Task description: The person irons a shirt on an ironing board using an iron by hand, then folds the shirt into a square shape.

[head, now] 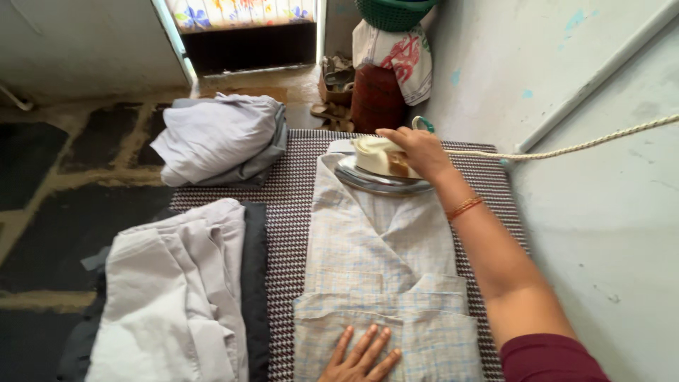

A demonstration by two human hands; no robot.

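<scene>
Ironing looks partway: right hand (417,148) closed around iron (378,170) at 12 o'clock on checked shirt (382,262), left hand (361,354) flat, fingers spread, pinning hem at 6; folded grey clothes (177,290) at 9 seem finished.

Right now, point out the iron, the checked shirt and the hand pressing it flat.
iron (382,180), head view, on its metal soleplate edge.
checked shirt (382,247), head view, on the middle of the fabric.
left hand (361,357), head view, on its back.

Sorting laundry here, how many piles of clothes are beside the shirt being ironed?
2: a folded pile at near left, a crumpled pile at far left. Each may hide more garments.
</scene>
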